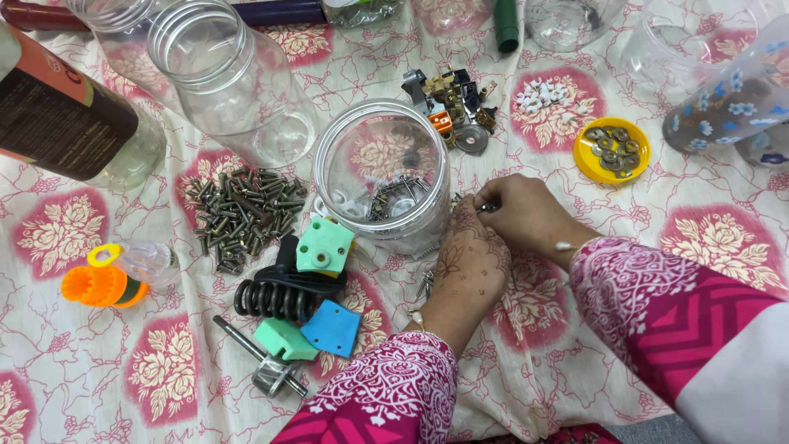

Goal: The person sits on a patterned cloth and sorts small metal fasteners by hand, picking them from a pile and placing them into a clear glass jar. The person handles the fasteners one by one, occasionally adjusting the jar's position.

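I am pinching a small metal screw (486,208) between both my left hand (470,261) and right hand (530,215), beside the clear plastic jar (383,177) mid-tablecloth (526,329).

pink sleeves w/ white paisley print, chevron bands, henna on left hand (471,265)

Floral cloth (723,247) over whole surface

Single head-worn view, aimed steeply down

The cloth-covered bench (526,362) is seen from close above, across the wearer's forearms; its far edge is cropped, so the full extent probably cannot be judged.
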